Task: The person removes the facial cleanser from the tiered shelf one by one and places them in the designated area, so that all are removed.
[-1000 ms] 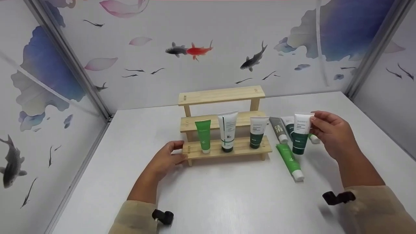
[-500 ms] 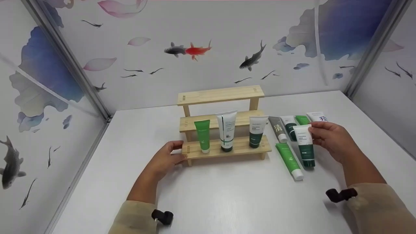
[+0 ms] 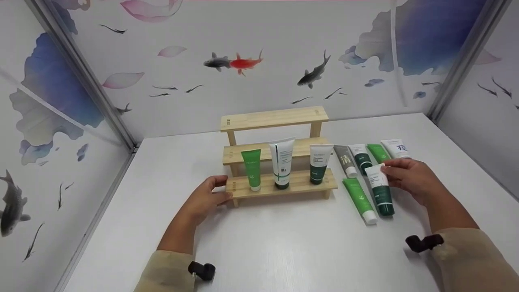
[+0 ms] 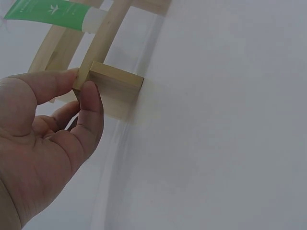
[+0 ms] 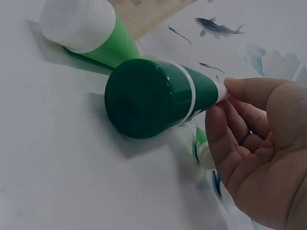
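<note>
My left hand (image 3: 206, 199) pinches the left end of the lowest step of a three-tier wooden rack (image 3: 300, 183); in the left wrist view, thumb and fingers grip the wooden end (image 4: 82, 79). On that step stand a green tube (image 3: 252, 168), a tall white tube (image 3: 282, 162) and a white-and-dark-green tube (image 3: 320, 162), all cap down. To the rack's right, my right hand (image 3: 413, 178) pinches the white flat end of another white-and-dark-green tube (image 3: 381, 192), its cap tilted toward me. The right wrist view shows its dark green cap (image 5: 139, 98) low over the table.
A green tube (image 3: 359, 198) lies just left of the held one. Behind lie a grey tube (image 3: 345, 160), a smaller white-and-green tube (image 3: 360, 156), another green tube (image 3: 378, 152) and a white tube with blue print (image 3: 395, 148). Printed wall panels (image 3: 259, 24) enclose the white table (image 3: 284, 243).
My right hand has lowered the white-and-dark-green tube toward me, from upright to leaning nearly flat beside the green tube. My left hand keeps its grip on the rack.
</note>
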Tool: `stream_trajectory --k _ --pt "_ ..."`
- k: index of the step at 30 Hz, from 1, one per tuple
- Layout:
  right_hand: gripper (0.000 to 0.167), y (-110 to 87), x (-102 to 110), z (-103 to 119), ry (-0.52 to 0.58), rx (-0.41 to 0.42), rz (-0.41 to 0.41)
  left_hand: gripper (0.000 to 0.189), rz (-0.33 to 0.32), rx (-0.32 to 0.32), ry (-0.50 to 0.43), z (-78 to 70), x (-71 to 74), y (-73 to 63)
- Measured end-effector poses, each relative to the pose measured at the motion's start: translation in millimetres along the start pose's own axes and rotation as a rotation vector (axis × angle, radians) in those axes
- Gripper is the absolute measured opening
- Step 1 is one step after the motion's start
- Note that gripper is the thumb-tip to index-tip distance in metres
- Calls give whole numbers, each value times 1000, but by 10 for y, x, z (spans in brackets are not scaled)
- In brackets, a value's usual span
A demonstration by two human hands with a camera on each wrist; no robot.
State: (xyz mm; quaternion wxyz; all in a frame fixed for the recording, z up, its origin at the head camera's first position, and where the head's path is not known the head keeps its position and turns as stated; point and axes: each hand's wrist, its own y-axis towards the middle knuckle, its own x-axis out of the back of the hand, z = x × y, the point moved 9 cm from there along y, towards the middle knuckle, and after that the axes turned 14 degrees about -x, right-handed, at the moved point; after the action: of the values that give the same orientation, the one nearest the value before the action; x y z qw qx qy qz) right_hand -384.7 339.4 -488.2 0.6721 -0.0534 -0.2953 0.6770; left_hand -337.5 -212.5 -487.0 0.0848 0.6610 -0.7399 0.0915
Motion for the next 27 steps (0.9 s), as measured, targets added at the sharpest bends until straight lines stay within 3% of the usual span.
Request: stream_trajectory --k 10,17,27 --pt "53 56 -61 -51 -20 0 30 62 -10 12 21 15 12 -2" --pt "64 92 -76 -90 -106 -28 6 63 -19 15 22 -6 -13 -3" --pt "70 99 -43 -133 -131 -61 8 62 -26 20 28 23 -6 11"
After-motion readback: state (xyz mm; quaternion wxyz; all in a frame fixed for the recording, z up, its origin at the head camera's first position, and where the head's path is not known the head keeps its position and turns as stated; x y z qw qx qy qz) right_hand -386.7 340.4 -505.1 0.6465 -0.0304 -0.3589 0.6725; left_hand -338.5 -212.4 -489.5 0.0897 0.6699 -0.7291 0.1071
